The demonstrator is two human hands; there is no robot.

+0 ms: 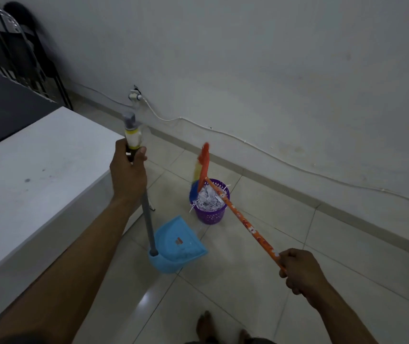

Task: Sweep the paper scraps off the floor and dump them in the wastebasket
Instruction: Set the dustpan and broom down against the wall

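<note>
A purple wastebasket (210, 214) stands on the tiled floor near the wall, heaped with white paper scraps (208, 198). My left hand (129, 172) grips the top of the grey dustpan handle (148, 227). The blue dustpan (176, 244) rests on the floor just left of the basket, its pan nearly bare. My right hand (300, 271) grips the end of the orange broom stick (243, 223). The stick crosses over the basket, and the orange and blue broom head (202, 167) is raised above its far rim. A few scraps hang over the basket's left edge.
A white table (32, 182) fills the left side, close to my left arm. Dark folding chairs (17, 50) stand at the back left. A white cable (223, 132) runs along the wall from a plug. My bare feet (205, 326) show at the bottom edge.
</note>
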